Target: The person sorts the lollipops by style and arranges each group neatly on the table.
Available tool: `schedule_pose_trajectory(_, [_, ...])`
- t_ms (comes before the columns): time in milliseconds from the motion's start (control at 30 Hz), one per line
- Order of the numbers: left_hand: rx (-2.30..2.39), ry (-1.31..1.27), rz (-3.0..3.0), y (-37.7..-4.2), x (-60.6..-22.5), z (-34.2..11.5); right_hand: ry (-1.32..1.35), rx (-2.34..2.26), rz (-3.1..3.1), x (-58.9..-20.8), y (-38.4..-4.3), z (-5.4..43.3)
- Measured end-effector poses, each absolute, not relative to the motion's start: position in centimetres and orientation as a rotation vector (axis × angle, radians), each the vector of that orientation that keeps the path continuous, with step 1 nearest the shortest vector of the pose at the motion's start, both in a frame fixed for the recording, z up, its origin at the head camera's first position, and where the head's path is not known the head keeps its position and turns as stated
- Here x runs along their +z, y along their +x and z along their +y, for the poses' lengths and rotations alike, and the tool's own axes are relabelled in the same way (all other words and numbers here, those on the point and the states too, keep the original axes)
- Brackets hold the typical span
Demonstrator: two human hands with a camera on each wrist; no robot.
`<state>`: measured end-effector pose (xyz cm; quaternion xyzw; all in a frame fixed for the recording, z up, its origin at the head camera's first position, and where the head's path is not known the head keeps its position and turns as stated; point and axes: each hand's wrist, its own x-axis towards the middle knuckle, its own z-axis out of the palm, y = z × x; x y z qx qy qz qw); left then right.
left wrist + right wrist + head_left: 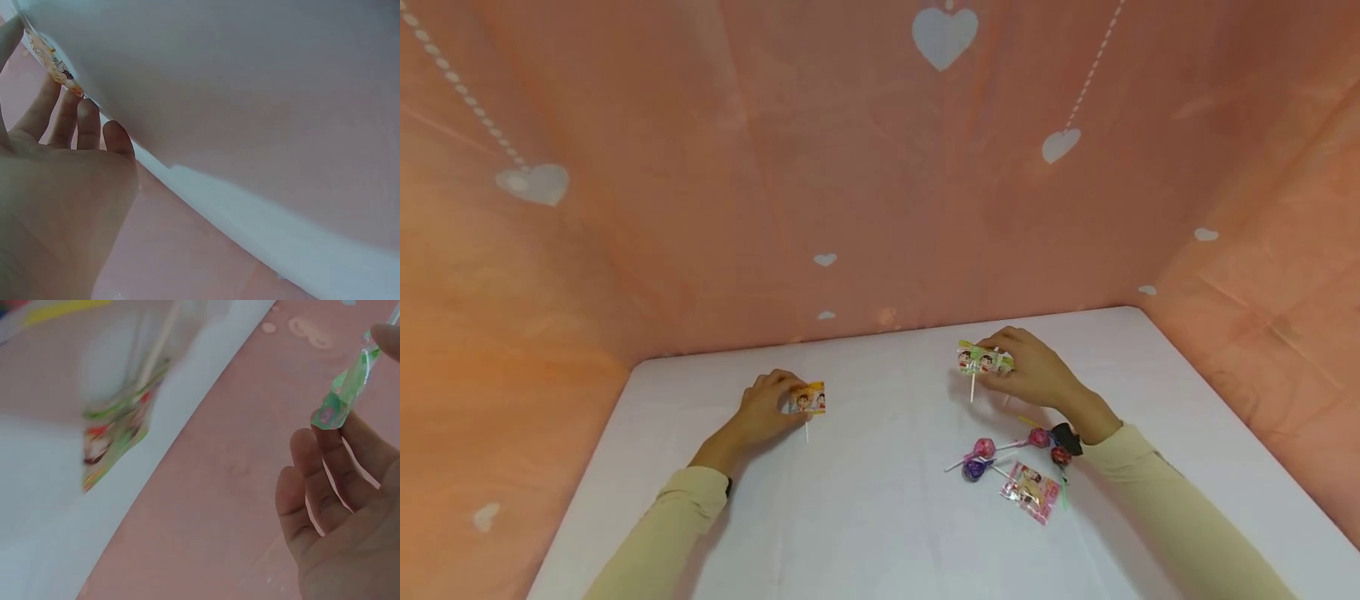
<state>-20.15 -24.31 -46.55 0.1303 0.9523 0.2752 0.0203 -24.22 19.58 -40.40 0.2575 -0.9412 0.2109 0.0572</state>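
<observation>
My left hand (771,407) pinches a flat lollipop (807,398) in an orange printed wrapper over the left part of the table, its white stick pointing down. In the left wrist view the orange wrapper (53,62) shows between thumb and fingertips. To the right, my right hand (1026,367) pinches a lollipop (344,394) in a green printed wrapper. A second green-wrapped lollipop (119,434) appears blurred in the right wrist view, apart from the fingers. From the head view, green wrappers (976,358) overlap at the right fingertips, with two white sticks below.
Below the right hand lie a pink ball lollipop (983,448), a purple one (975,469), two reddish ones (1039,437) and a pink printed packet (1032,492). The white table (865,500) meets pink-orange cloth walls (850,183) with white hearts at its back and sides.
</observation>
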Motion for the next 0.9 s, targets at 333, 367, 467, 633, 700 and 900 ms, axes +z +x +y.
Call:
schedule_pose_trajectory(333, [0.847,0.373,2.966,-19.9,-46.6,-24.6,0.911,0.612,-2.848,-39.8,-25.4,14.6])
schedule_pose_trajectory(367, [0.85,0.37,2.964,-19.9,-46.5,-24.6,0.917,0.611,-2.855,-39.7,-25.5,14.2])
schedule_pose_trajectory(467, [0.855,0.366,2.958,-19.9,-46.5,-24.7,0.934,0.618,-2.879,-39.6,-25.7,12.9])
schedule_pose_trajectory(633, [0.84,0.365,2.958,-19.7,-46.4,-24.8,1.003,0.608,-2.886,-40.0,-26.1,10.8])
schedule_pose_trajectory(700, [0.832,0.365,2.959,-19.7,-46.4,-24.9,1.03,0.612,-2.883,-40.2,-26.2,10.0])
schedule_pose_trajectory(900, [0.84,0.358,2.955,-19.8,-46.2,-25.0,1.099,0.653,-2.883,-41.0,-26.4,7.8])
